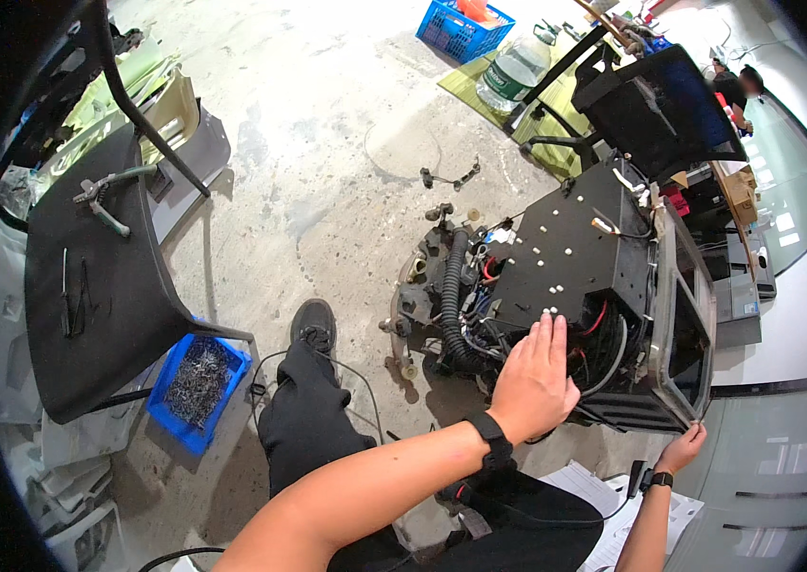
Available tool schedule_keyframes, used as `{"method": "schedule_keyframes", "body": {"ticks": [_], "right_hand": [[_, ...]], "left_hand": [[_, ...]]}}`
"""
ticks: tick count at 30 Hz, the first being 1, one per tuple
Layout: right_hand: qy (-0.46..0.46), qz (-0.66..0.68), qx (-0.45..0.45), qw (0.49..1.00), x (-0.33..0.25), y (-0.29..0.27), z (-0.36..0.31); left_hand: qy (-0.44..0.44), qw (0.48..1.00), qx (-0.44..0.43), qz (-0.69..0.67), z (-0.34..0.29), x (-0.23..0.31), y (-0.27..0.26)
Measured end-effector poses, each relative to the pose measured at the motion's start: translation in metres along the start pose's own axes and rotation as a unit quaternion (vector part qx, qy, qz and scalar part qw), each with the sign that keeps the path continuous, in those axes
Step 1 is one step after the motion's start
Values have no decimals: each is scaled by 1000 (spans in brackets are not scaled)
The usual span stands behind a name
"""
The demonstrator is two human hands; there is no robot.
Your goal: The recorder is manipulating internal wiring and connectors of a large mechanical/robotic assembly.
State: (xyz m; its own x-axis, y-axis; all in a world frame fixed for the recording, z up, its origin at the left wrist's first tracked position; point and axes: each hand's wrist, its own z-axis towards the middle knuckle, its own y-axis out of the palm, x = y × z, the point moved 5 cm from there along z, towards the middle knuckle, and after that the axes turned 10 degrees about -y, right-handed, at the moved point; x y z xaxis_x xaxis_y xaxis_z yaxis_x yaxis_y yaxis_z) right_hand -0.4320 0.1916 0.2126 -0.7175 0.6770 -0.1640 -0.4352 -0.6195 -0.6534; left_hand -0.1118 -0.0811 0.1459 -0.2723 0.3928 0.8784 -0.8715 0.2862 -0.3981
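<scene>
Head view: white pieces (557, 289) dot the black box (575, 248) beyond the left hand (532, 381), fingers straight, thumb apart (right hand (682, 448), at the grey frame's (661, 324) corner: I can't tell its grip).

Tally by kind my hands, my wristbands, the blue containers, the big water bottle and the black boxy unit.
Hands: 2 (left hand, right hand)
Black wristbands: 2
Blue containers: 2 (crate, tray)
Big water bottle: 1
Black boxy unit: 1
Total: 8
</scene>
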Motion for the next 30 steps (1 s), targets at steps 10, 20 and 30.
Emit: {"method": "schedule_keyframes", "body": {"ticks": [10, 20, 30], "right_hand": [[-3, -22, -17, 1000, 6, 2, 2], [-4, -30, -2, 1000, 7, 3, 0], [-2, 5, 22, 1000, 2, 3, -2]], "left_hand": [[-4, 1000, -11, 0, 0, -4, 1], [2, 1000, -22, -1, 1, -3, 1], [11, 999, -30, -6, 2, -6, 3]]}}
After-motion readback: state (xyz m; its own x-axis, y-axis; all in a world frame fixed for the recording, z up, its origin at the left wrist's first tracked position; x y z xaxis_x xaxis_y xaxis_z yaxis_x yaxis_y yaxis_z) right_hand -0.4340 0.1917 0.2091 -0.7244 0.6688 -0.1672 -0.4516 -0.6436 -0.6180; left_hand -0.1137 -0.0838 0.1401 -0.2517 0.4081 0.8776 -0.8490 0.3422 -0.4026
